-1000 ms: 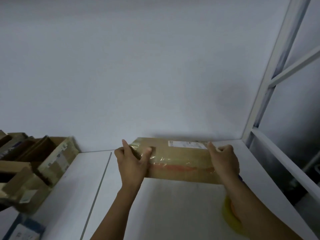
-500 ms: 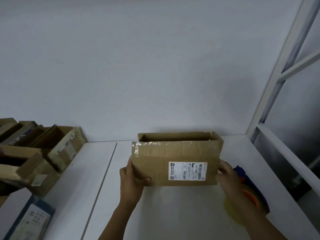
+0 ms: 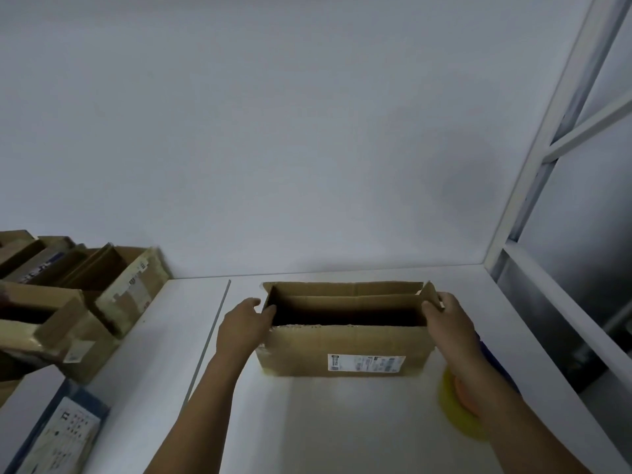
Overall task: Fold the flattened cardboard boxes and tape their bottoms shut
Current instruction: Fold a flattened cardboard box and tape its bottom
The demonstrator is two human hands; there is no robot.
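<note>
Left hand (image 3: pixel 242 323), right hand (image 3: pixel 451 319) on box (image 3: pixel 342 347)

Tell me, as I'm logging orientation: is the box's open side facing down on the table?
No, the cardboard box stands on the table with its opening upward, its dark inside showing.

The white tabletop (image 3: pixel 342 425) carries an open cardboard box (image 3: pixel 345 350) at its middle. More boxes (image 3: pixel 102 302) sit left, a yellow object (image 3: pixel 456 417) right.
</note>
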